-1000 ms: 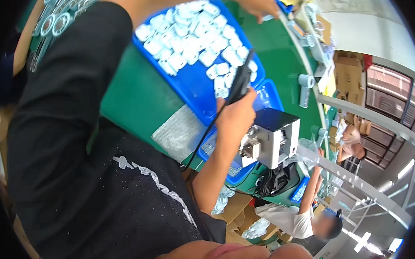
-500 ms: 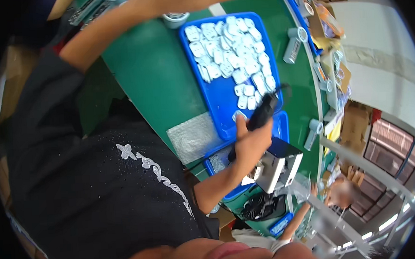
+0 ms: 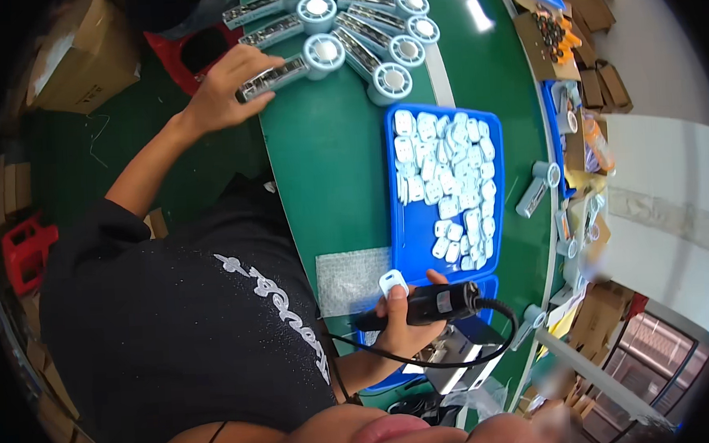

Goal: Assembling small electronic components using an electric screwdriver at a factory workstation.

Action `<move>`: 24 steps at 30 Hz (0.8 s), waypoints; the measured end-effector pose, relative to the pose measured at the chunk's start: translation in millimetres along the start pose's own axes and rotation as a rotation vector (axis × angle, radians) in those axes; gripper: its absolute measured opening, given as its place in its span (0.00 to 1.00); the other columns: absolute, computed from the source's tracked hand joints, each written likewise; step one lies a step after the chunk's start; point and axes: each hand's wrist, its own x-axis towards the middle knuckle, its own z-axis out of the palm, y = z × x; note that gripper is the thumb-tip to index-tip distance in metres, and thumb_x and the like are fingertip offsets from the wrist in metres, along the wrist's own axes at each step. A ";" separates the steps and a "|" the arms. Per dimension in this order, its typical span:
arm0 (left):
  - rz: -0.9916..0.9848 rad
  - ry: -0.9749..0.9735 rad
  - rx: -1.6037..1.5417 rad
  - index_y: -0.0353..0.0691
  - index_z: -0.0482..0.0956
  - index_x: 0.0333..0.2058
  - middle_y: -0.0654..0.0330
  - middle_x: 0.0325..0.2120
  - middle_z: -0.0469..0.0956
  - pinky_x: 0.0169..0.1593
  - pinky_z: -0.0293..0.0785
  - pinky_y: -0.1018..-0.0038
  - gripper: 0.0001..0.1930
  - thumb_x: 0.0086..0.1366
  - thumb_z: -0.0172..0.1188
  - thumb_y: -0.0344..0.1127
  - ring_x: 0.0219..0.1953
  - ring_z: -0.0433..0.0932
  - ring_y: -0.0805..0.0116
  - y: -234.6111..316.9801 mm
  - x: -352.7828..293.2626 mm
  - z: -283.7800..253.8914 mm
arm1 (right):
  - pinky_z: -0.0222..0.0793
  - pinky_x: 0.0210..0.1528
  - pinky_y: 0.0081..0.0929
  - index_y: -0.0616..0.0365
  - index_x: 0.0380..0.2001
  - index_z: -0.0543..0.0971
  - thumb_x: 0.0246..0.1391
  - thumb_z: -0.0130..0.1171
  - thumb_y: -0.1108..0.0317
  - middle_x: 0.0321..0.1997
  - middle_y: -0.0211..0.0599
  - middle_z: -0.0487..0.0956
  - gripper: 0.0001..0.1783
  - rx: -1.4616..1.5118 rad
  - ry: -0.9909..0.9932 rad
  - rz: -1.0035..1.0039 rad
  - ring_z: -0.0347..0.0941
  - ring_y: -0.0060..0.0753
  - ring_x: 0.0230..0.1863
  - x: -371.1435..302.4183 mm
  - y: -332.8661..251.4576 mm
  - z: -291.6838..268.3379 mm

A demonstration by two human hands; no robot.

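My left hand (image 3: pixel 231 87) is closed round the handle end of a light-blue device (image 3: pixel 323 55) with a round head and an open handle showing its inner parts. Several more such devices (image 3: pixel 317 12) lie in rows beside it at the top of the green table. My right hand (image 3: pixel 404 331) is wrapped round a black electric screwdriver (image 3: pixel 439 303), its cord looping down. Between thumb and finger the same hand also pinches a small white plastic cover (image 3: pixel 392 283). Just above it sits a blue tray (image 3: pixel 419 234) with many similar white covers (image 3: pixel 447 160).
A silvery bubble-wrap sheet (image 3: pixel 350 282) lies on the table (image 3: pixel 320 175) left of the tray. Below are a second blue tray (image 3: pixel 486 291) and a white box-shaped machine (image 3: pixel 458 364), partly hidden. Another device (image 3: pixel 539 189) lies to the right. A red stool (image 3: pixel 190 62) stands upper left.
The view has shifted, bringing the rows of devices into sight. My left hand, earlier stretched out, now grips one device. My right hand has turned the screwdriver and shows the white cover raised.
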 end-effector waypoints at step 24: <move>0.099 -0.680 -1.280 0.33 0.73 0.38 0.51 0.29 0.73 0.35 0.68 0.67 0.22 0.69 0.41 0.49 0.29 0.71 0.58 236.2 5.4 138.7 | 0.67 0.38 0.20 0.62 0.42 0.71 0.44 0.74 0.69 0.32 0.31 0.74 0.25 0.054 0.491 0.083 0.71 0.23 0.33 -66.8 26.7 -8.5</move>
